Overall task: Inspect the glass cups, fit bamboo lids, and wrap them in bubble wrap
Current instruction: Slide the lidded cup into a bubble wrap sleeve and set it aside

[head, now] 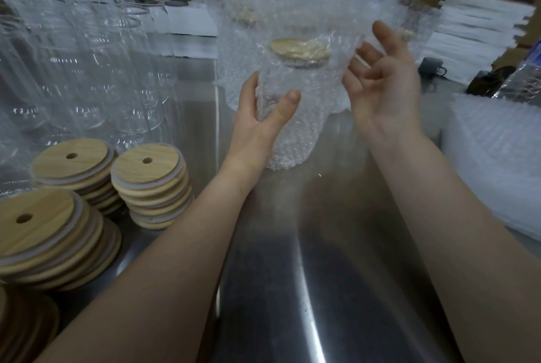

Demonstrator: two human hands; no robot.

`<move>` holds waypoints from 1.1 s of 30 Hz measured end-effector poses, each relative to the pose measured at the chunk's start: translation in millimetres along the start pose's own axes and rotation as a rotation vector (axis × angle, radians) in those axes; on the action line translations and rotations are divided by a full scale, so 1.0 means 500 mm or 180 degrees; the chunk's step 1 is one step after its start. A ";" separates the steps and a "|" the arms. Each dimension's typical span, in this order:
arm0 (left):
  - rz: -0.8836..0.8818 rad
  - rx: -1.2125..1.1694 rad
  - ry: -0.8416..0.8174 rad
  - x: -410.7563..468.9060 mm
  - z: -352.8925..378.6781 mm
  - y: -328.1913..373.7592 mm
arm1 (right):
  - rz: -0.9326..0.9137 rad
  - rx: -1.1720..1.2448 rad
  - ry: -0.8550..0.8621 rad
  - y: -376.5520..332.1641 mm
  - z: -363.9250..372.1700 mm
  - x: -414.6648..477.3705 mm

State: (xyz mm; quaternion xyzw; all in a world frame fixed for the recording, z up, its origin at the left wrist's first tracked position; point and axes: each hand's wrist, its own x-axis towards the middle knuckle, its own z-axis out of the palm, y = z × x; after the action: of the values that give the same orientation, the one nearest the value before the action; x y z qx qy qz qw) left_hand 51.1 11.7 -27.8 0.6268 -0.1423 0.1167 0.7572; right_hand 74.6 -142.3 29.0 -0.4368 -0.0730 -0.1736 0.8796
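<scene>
Cup: glass cup (pixel 289 134) was held up off the steel table (pixel 322 274), mid-frame, upright w/ a slight tilt, body already inside bubble wrap (pixel 263 11).
Lid: bamboo lid (pixel 300 49) sat on the cup mouth, seen thru the film; looked seated, tho blur made the fit hard to judge.
Wrap: lower part hugged the glass; top stood up loose as a wide collar above the lid. Prob. left long so it could be folded over the lid.
Left hand: left hand (pixel 257 116) gripped the wrapped body low down, thumb across the front, fingers round the back. Likely there to pin the wrap and stop it unrolling.
Right hand: right hand (pixel 383 81) was up beside the loose collar, palm toward the camera, fingers spread and lightly bent. It held nothing I could make out; whether fingertips touched the film, can't tell.
Arms: both forearms reached fwd from the bottom corners, meeting at the cup.
Stock: lid stacks (pixel 149 184) near left, bare glasses (pixel 96 69) behind them, wrap sheets (pixel 494 163) at right. All w/in reach, apparently for one-after-another packing.
Stage: judged late in wrapping this cup; top not yet closed.
</scene>
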 end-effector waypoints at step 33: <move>0.0070 -0.0182 0.0592 -0.009 0.007 0.019 | 0.0648 -0.2125 -0.1283 0.050 -0.028 -0.020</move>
State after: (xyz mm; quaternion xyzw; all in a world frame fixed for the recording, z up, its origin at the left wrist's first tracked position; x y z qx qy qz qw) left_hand 43.5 9.8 -20.2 0.5897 -0.0816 0.1785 0.7834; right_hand 74.3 -136.9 -0.7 -0.7287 -0.1400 -0.0106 0.6702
